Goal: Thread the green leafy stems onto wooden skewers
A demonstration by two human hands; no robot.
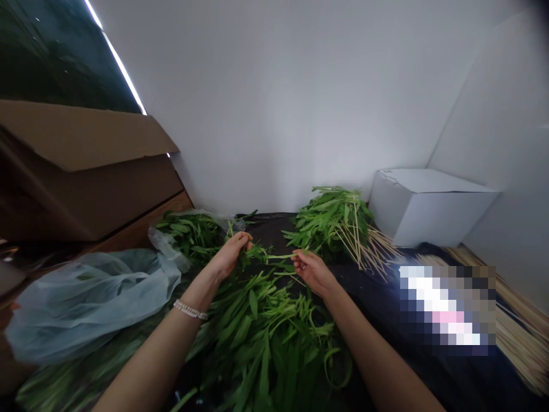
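A green stem (pixel 281 256) is pinched in the nearly closed right hand (pixel 312 270), beyond the leaf pile (pixel 266 320). The left hand (pixel 234 249) is curled beside leafy sprigs (pixel 257 252); its grip cannot be confirmed. Single-stem handling is apparently underway; a steady pinch seems required next.

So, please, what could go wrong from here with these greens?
The thin green stem pinched by the right hand might snap if pulled too hard. The bracelet on the left forearm could catch on the loose leaves beside it. Thin sticks jutting out at the right might scratch.
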